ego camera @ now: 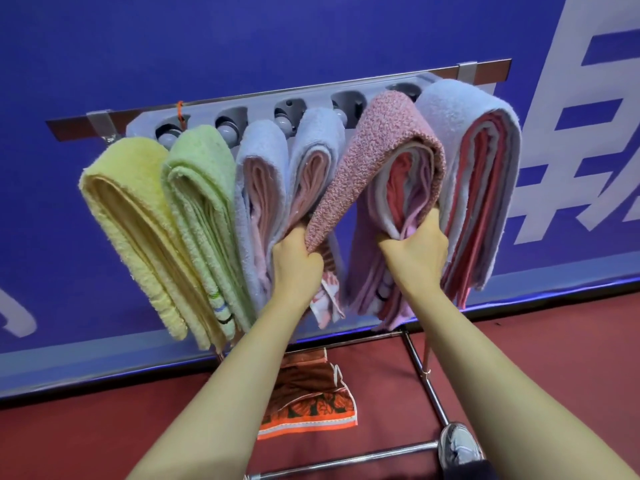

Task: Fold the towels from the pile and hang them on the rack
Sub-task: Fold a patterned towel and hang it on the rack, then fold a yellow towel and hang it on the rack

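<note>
A grey rack with several arms hangs on a blue wall. Folded towels drape over it: a yellow towel, a green towel, two pale blue towels with pink inside, a pink speckled towel and a thick blue and red towel. My left hand grips the left hanging end of the pink speckled towel. My right hand grips its right hanging end, where pink and white layers bunch together.
An orange patterned towel lies on the red floor below. A metal stand frame runs along the floor at right, beside a grey shoe. The blue wall bears large white lettering.
</note>
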Tool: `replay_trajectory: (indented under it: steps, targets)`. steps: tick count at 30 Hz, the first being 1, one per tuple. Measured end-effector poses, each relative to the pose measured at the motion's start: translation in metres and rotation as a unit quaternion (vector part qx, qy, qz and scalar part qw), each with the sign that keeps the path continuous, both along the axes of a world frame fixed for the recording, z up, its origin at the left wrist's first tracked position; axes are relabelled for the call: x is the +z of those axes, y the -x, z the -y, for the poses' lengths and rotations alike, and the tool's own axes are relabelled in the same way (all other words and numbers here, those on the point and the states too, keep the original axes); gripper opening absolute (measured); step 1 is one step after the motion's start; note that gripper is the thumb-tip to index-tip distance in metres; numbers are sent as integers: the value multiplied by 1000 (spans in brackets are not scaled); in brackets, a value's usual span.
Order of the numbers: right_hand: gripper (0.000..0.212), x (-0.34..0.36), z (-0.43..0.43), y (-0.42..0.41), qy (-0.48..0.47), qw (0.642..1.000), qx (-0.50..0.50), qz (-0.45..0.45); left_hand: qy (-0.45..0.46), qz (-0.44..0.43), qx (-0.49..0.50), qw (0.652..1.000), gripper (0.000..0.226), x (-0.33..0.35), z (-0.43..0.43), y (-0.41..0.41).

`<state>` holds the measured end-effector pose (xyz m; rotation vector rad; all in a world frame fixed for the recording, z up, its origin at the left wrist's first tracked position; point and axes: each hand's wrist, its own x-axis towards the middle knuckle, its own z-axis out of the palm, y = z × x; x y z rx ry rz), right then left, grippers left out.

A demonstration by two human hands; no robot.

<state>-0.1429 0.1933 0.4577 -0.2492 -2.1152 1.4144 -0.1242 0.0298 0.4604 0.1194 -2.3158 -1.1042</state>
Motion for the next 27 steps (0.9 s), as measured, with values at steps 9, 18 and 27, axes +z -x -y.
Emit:
replay_trajectory:
  steps: [9,18,27]
  targets:
    - [64,-52,12,-7,4,997,80,20,-85,174,-161,968,72,-73,-75,16]
    - [54,-305,-21,-55,-168,889,244,349,105,404,-252,873,36,-307,-31,-31]
    - [37,-516,-23,-176,-228,655,327,642,151,697,-233,661,44,-529,31,-149]
